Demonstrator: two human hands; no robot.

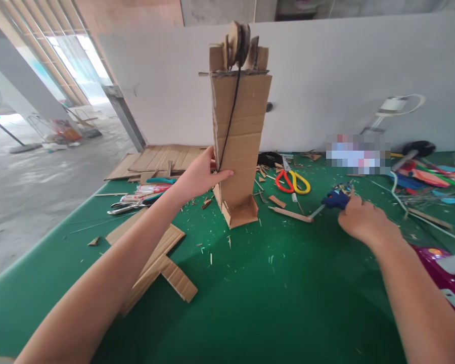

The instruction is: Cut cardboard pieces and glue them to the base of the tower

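A tall cardboard tower [240,136] stands upright on the green table [273,293]. Cardboard discs sit at its top and a black cord [231,111] runs down its front. My left hand [199,177] grips the tower's left side low down, thumb across the front by the cord's lower end. My right hand [360,220] is to the right of the tower, closed on a blue glue gun [335,198] that lies near the table surface with its nozzle pointing left.
Red-and-yellow scissors [292,182] lie behind the tower's base. Cardboard strips [159,263] lie at front left, more tools and flat cardboard [163,159] at back left. Cables and colourful items crowd the right edge. A white wall panel stands behind the table.
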